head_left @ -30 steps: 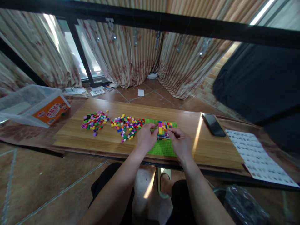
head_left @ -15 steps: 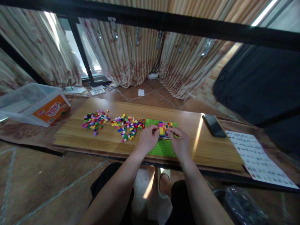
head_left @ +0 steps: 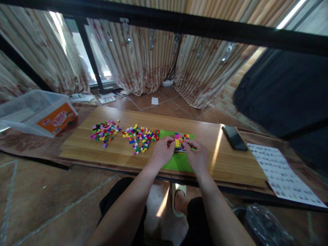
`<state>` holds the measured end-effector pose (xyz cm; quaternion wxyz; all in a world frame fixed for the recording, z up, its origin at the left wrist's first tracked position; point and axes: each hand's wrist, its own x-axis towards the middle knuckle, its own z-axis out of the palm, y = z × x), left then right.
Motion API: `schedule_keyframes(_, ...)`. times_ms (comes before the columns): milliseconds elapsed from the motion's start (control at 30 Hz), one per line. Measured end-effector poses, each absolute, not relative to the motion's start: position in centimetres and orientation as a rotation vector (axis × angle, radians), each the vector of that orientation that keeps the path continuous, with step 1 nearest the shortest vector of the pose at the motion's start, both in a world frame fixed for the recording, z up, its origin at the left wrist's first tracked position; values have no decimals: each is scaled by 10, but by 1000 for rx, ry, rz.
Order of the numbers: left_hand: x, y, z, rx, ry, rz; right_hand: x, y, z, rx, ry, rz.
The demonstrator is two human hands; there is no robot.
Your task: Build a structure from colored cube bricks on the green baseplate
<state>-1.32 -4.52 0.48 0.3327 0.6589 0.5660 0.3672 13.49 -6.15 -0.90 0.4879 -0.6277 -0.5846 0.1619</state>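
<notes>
A green studded baseplate (head_left: pixel 179 162) lies on the wooden board in front of me. On it stands a low build of coloured toy bricks (head_left: pixel 177 142), with yellow, purple, red and orange on top. My left hand (head_left: pixel 163 150) has its thumb and index finger closed against the build's left side. From the right, my right hand (head_left: pixel 196 155) pinches at the build's near right edge. Its curled fingers hide part of the bricks, so any single small brick between them cannot be made out.
Two loose piles of bricks, a left pile (head_left: pixel 105 131) and a nearer pile (head_left: pixel 139 138), lie left of the baseplate. A black phone (head_left: pixel 234 137) and a printed sheet (head_left: pixel 284 174) are to the right. A clear plastic bin (head_left: pixel 33 112) stands far left. A black bar (head_left: pixel 164 18) crosses overhead.
The view has shifted very slightly. Both hands keep nearly the same places at the build.
</notes>
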Motion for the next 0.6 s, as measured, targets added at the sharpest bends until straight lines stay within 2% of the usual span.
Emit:
schedule_keyframes(433, -13, -45, 4, 1690, 1465, 959, 131, -58, -12, -1548, -1308, 409)
schedule_keyframes(600, -13, -46, 4, 1699, 1466, 969, 126, -54, -11, -1490, -1152, 514)
